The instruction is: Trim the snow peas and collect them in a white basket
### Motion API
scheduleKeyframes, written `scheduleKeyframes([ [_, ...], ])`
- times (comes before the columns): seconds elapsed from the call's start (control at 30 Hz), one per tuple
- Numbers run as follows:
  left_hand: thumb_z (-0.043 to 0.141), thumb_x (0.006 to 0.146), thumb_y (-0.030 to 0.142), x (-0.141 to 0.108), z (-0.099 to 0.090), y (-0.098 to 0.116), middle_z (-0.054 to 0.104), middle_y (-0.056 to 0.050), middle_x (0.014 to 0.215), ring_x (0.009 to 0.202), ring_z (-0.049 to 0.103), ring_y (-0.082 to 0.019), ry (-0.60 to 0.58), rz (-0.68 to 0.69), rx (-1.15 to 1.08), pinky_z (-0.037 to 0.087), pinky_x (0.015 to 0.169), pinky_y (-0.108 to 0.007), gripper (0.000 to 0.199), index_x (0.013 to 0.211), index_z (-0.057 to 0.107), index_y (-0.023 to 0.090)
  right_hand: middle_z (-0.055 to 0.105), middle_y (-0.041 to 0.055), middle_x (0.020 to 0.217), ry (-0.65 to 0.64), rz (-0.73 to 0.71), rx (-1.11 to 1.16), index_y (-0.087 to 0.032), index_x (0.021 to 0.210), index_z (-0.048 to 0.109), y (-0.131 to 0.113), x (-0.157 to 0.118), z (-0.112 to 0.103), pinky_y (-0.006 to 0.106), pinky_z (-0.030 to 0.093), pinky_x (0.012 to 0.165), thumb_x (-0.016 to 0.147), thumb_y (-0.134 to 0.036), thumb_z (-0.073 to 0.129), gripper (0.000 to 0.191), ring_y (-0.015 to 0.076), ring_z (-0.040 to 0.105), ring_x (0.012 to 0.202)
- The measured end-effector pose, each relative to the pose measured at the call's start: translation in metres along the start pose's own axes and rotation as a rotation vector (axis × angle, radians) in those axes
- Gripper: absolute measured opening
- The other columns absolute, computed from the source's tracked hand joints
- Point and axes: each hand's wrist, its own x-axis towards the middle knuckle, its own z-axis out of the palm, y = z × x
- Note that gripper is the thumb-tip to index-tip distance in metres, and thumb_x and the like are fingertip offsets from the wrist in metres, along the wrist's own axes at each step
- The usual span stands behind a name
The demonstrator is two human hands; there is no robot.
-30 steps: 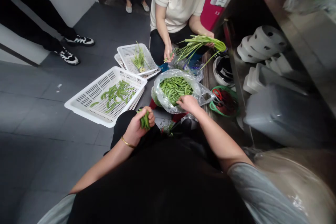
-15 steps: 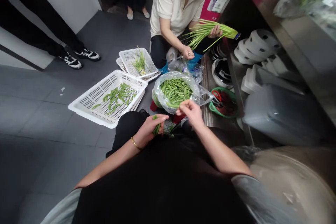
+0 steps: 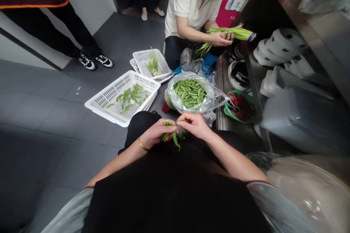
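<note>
The left hand (image 3: 163,131) is clasping a few green pods (image 3: 175,140), and the right hand (image 3: 194,125) is meeting it — pinching one pod's tip. A bag (image 3: 211,94) of more pods (image 3: 189,92) is sitting just beyond them, a white basket (image 3: 98,105) to their left.

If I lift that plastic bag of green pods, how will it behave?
The plastic bag will probably sag and shift, since its film looks thin and crumpled. It could spill, because its mouth gapes around heaped green pods.

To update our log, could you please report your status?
Left hand holding flat green pods; right hand pinching one pod's upper end; translucent plastic bag beyond, not between hands.
</note>
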Motion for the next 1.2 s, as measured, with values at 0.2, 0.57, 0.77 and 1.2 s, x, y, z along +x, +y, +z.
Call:
scheduleKeyframes([
  [0.2,0.074,0.068,0.038,0.009,0.002,-0.009,0.046,0.004,0.046,0.034,0.034,-0.003,0.087,-0.073,-0.274,0.026,0.034,-0.016,0.029,0.067,0.059,0.012,0.059,0.0048,0.070,0.102,-0.302,-0.502,-0.019,0.069,0.059,-0.001,0.000,0.012,0.028,0.043,0.063,0.088,-0.024,0.050,0.021,0.0146,0.053,0.065],
  [0.57,0.076,0.067,0.030,-0.003,-0.006,0.014,0.052,0.002,0.047,0.041,0.043,-0.006,0.599,0.374,0.230,0.032,0.041,-0.018,0.021,0.072,0.065,0.012,0.060,0.0041,0.080,-0.008,-0.036,-0.315,-0.019,0.089,0.062,-0.003,-0.020,-0.038,0.026,0.044,0.064,0.085,-0.034,0.061,0.016,0.0146,0.055,0.069],
  [0.77,0.076,0.068,0.028,-0.008,0.000,0.013,0.058,0.000,0.058,0.045,0.047,-0.006,0.555,0.390,0.297,0.034,0.044,-0.019,0.019,0.074,0.068,0.012,0.058,0.0030,0.070,-0.143,-0.159,-0.358,-0.018,0.075,0.061,0.001,0.001,0.006,0.025,0.041,0.062,0.094,-0.030,0.043,0.028,0.0138,0.054,0.066],
  [1.2,0.073,0.069,0.038,-0.003,-0.021,0.004,0.050,0.005,0.052,0.040,0.038,-0.005,0.468,0.210,0.084,0.027,0.040,-0.019,0.034,0.091,0.065,0.013,0.056,0.0024,0.061,-0.108,-0.043,-0.360,-0.021,0.064,0.053,-0.009,0.010,0.001,0.026,0.043,0.062,0.093,-0.040,0.042,0.037,0.0163,0.055,0.061],
])
